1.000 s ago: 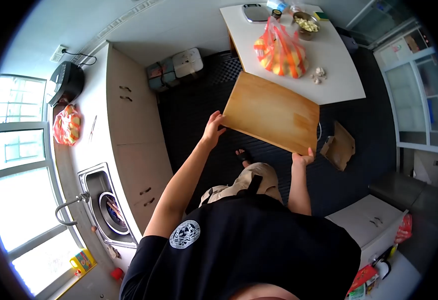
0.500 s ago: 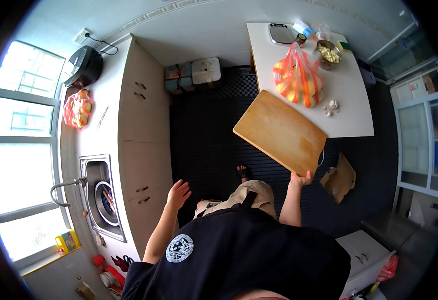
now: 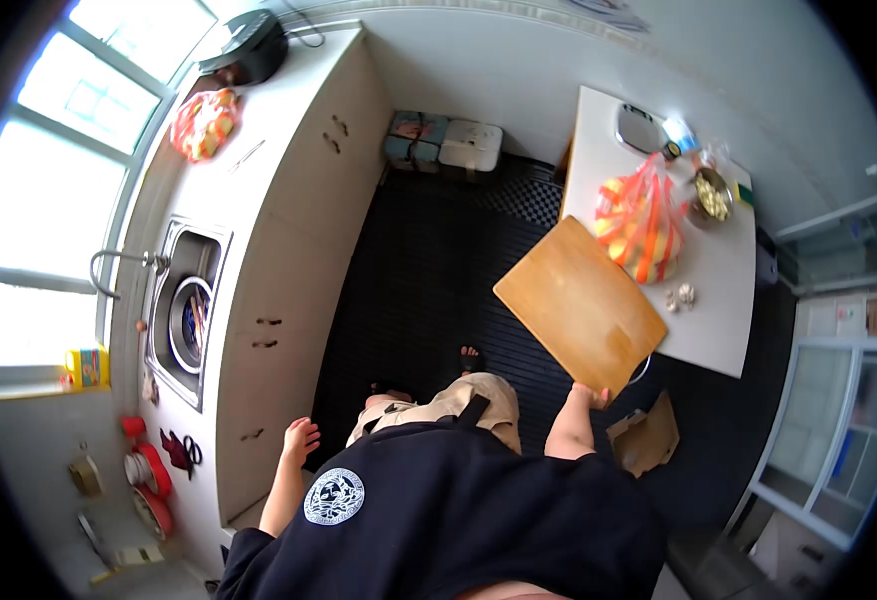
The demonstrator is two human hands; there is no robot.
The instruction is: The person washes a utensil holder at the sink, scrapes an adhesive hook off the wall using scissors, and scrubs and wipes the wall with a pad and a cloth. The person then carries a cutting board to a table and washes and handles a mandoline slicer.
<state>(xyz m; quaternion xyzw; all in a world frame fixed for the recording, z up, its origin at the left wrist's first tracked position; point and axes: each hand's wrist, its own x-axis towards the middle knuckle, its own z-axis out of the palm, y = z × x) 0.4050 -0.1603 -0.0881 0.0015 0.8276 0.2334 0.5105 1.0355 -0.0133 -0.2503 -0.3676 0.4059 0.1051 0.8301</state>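
A wooden cutting board (image 3: 583, 305) is held by its near edge in my right hand (image 3: 591, 396), the fingers partly hidden by the board. Its far part reaches the left edge of the white table (image 3: 708, 325), close to a red-striped plastic bag (image 3: 642, 222) of yellowish round items. My left hand (image 3: 301, 439) hangs beside the cabinet front with nothing in it, its fingers loosely bent and apart. Garlic bulbs (image 3: 680, 296) lie on the table to the right of the board.
On the left counter (image 3: 258, 185) are a sink (image 3: 190, 310) with a metal basin, another striped bag (image 3: 205, 124) and a black appliance (image 3: 250, 47). A metal bowl (image 3: 710, 197) and a scale (image 3: 639, 128) stand on the table. An open cardboard box (image 3: 644, 437) sits on the floor.
The view has turned and shifted, so table and counter appear tilted. My right hand still holds the board at the table's edge. My left hand appears lower and further left, its fingers more bent.
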